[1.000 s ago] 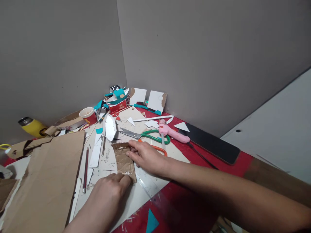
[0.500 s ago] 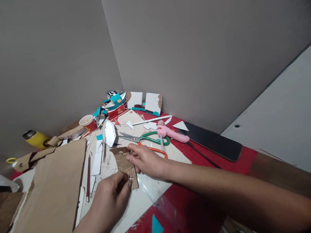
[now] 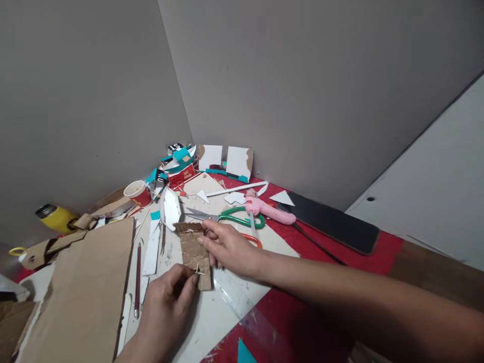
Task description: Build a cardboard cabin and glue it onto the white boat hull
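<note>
A small corrugated cardboard piece (image 3: 194,254) is held just above the white work sheet (image 3: 212,307), in front of the green scissors (image 3: 230,218). Its right edge is gripped by the right hand (image 3: 227,247); its near corner is pinched by the left hand (image 3: 166,307). Glue strands are visible on it. The pink glue gun (image 3: 268,210) lies unused; attachment to anything is not yet evident.

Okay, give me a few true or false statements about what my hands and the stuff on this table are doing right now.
1. Both hands touch the small corrugated cardboard piece. True.
2. The right hand holds the green-handled scissors. False: they lie on the table behind it.
3. The pink glue gun lies beside the black phone. True.
4. The left hand grips the yellow bottle. False: it pinches the cardboard's near edge.
</note>
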Demonstrator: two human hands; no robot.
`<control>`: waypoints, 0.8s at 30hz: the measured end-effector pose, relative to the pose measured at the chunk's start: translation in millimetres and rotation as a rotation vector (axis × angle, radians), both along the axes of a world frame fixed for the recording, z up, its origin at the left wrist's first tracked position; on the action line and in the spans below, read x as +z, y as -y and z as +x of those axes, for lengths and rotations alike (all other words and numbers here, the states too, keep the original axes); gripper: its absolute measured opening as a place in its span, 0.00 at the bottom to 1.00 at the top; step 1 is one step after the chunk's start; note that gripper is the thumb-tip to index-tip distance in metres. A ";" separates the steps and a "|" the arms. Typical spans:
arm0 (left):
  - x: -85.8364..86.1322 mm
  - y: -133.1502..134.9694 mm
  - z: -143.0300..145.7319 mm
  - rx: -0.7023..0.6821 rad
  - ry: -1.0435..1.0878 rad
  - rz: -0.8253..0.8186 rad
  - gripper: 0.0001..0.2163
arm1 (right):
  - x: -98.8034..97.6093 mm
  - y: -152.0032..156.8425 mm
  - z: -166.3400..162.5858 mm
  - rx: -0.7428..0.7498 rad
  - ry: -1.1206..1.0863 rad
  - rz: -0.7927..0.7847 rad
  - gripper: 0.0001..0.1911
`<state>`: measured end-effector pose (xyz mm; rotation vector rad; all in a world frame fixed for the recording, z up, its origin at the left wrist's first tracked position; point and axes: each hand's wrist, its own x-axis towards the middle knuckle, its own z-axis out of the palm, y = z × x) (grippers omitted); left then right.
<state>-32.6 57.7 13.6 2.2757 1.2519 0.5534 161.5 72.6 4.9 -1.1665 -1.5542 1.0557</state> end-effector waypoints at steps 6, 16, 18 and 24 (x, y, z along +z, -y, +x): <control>1.6 1.6 -0.4 -0.003 0.015 0.107 0.07 | 2.4 1.9 -0.1 0.008 -0.063 -0.011 0.03; 14.9 3.1 5.5 0.107 0.159 0.102 0.04 | 3.9 3.7 0.3 0.012 -0.186 -0.003 0.03; 15.6 2.6 5.1 0.100 0.199 0.081 0.06 | 4.1 3.8 0.6 0.002 -0.178 0.009 0.02; 10.1 -3.0 1.3 0.155 0.269 0.019 0.07 | 4.0 4.4 1.0 -0.015 -0.177 0.017 0.03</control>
